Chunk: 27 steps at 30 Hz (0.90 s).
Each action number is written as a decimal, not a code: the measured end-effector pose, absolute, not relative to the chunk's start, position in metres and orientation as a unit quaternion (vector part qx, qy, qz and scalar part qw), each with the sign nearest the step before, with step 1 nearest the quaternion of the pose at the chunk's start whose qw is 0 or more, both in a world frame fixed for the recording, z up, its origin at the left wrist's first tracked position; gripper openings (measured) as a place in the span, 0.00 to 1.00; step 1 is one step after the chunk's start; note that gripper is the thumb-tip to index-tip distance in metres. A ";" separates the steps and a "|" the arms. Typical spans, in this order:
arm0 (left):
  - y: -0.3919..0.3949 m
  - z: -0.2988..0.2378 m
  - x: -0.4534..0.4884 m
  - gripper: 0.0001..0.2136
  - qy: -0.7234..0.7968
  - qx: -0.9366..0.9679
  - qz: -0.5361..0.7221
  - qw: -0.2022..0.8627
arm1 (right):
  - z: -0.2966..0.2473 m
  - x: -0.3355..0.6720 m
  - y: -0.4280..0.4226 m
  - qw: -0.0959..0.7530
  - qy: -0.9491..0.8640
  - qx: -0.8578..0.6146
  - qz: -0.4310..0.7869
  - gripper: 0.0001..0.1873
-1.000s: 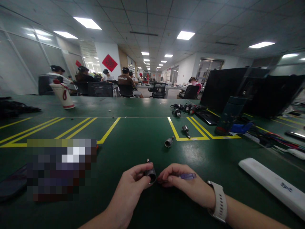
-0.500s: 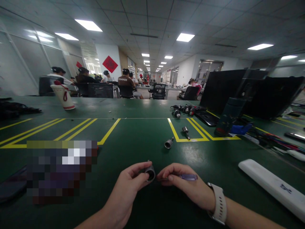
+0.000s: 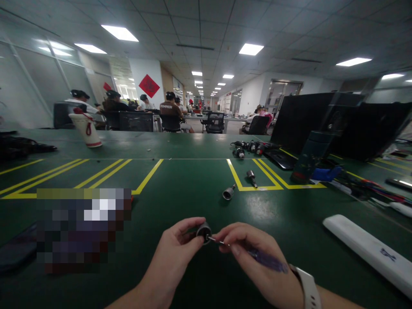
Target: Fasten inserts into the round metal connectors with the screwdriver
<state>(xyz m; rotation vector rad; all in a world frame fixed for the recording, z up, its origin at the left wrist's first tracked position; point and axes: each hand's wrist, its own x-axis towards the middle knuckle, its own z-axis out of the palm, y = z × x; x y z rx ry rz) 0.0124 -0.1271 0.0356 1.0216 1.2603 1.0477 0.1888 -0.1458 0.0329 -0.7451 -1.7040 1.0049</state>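
My left hand [image 3: 175, 249] is closed on a grey metal cup-shaped part [image 3: 203, 231], its open mouth facing right and toward me. A screwdriver [image 3: 265, 259] with a clear purple handle lies in my right hand [image 3: 254, 249], whose fingers pinch its thin metal shaft. The shaft's tip reaches the mouth of the cup-shaped part; whether it touches anything inside I cannot tell. Beyond my hands, a similar metal part [image 3: 228, 192] rests on the green table, and another one [image 3: 252, 178] lies inside a yellow-taped outline.
A white bar-shaped object [image 3: 370, 253] lies at right, near a dark bottle [image 3: 310, 156] and cables. Several metal parts with black leads [image 3: 240, 152] sit farther back. At left are a phone [image 3: 17, 249], a pixelated item [image 3: 83, 231] and a paper cup [image 3: 86, 128]. People sit in the background.
The screwdriver has turned in my right hand, and its tip has come to the mouth of the metal part. My left hand has barely moved.
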 end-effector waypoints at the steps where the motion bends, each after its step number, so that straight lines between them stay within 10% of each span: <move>1: -0.128 0.036 0.013 0.15 0.538 0.434 0.445 0.569 | 0.034 0.187 -0.147 0.494 -0.720 -0.312 0.374 0.11; 27: -0.130 0.037 0.019 0.10 0.543 0.500 0.469 0.484 | 0.029 0.174 -0.149 0.475 -0.799 -0.314 0.190 0.13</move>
